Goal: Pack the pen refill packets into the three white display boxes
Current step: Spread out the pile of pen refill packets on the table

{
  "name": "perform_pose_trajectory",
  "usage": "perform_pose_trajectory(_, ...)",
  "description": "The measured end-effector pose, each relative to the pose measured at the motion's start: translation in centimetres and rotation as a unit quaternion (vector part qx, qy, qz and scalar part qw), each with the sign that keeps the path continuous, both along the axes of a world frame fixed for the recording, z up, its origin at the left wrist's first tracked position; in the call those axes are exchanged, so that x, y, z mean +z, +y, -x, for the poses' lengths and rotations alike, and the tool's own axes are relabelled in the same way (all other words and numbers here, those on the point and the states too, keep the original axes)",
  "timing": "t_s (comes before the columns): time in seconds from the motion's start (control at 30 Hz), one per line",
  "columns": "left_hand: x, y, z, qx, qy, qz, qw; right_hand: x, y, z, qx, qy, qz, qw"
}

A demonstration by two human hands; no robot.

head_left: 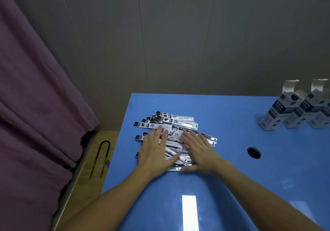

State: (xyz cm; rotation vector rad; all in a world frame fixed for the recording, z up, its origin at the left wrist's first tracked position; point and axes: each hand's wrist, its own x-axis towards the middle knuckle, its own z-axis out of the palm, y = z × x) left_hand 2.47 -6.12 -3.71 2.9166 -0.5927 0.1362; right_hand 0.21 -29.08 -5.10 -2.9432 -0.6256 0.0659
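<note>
Packing not yet begun

Table (232, 177): blue, carrying everything. Display boxes (292, 111): three, white, upright at the far right with flaps raised; contents cannot be seen. Refill packets (171, 123): loosely heaped at centre-left, apparently all unpacked. Left hand (157, 150) and right hand (198, 148): laid flat, fingers spread, upon the heap.

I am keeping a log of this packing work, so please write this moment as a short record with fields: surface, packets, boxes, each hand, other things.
surface: blue table
packets: pen refill packets in a loose pile, none in a box yet
boxes: white display boxes upright at the far right, top flaps open, partly cut off by the frame edge
left hand: left hand flat on the pile, fingers straight
right hand: right hand flat on the pile, fingers straight
other: round hole in the table; purple curtain on the left
</note>
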Motion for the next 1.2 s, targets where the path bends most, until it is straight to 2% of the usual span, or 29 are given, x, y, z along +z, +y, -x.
perform_pose_trajectory(0.07,0.3,2.1,-2.3,0.051,-0.029,0.061,0.996,0.2,-1.4,0.1,-0.089,-0.031,-0.133,0.987)
perform_pose_trajectory(0.1,0.2,3.5,-3.8,0.091,-0.026,0.097,0.991,0.0,-2.3,0.1,-0.158,-0.046,-0.208,0.964)
perform_pose_trajectory(0.17,-0.6,6.0,-6.4,0.152,0.028,0.165,0.974,-0.5,-4.1,-0.2,-0.304,-0.037,-0.317,0.897)
perform_pose_trajectory(0.23,-1.8,7.1,-8.1,0.170,0.100,0.187,0.962,-1.0,-4.7,-0.6,-0.373,0.002,-0.352,0.858)
perform_pose_trajectory(0.33,-2.9,6.1,-8.7,0.161,0.149,0.156,0.963,-1.6,-3.4,-1.6,-0.384,-0.001,-0.288,0.877)
perform_pose_trajectory(0.43,-3.2,3.9,-7.9,0.154,0.151,0.104,0.971,-2.0,-1.5,-2.3,-0.368,0.008,-0.206,0.907)
perform_pose_trajectory(0.57,-3.3,2.1,-6.3,0.119,0.149,0.115,0.975,-2.0,0.0,-2.3,-0.357,0.013,-0.182,0.916)
perform_pose_trajectory(0.67,-3.8,1.6,-5.8,0.096,0.151,0.153,0.972,-2.2,0.6,-2.5,-0.321,0.026,-0.207,0.924)
perform_pose_trajectory(0.77,-2.8,1.7,-6.2,0.131,0.165,0.275,0.938,-1.9,0.3,-3.1,-0.304,0.045,-0.265,0.914)
perform_pose_trajectory(0.83,-1.6,2.4,-6.7,0.146,0.153,0.313,0.926,-1.0,-0.5,-4.4,-0.318,0.026,-0.286,0.904)
perform_pose_trajectory(0.9,-0.3,3.2,-6.1,0.087,0.118,0.255,0.956,0.2,-1.5,-6.6,-0.319,0.006,-0.281,0.905)
perform_pose_trajectory(0.97,0.4,3.2,-4.1,-0.030,0.079,0.155,0.984,1.3,-1.9,-9.5,-0.294,0.004,-0.268,0.917)
perform_pose_trajectory(1.03,0.7,2.5,-1.4,-0.147,0.070,0.075,0.984,2.2,-1.6,-12.4,-0.243,0.041,-0.243,0.938)
perform_pose_trajectory(1.1,0.2,2.0,0.6,-0.232,0.083,0.005,0.969,2.4,-0.8,-14.6,-0.192,0.088,-0.211,0.954)
perform_pose_trajectory(1.2,-1.4,2.0,1.2,-0.250,0.081,-0.042,0.964,1.5,0.7,-16.2,-0.138,0.144,-0.172,0.965)
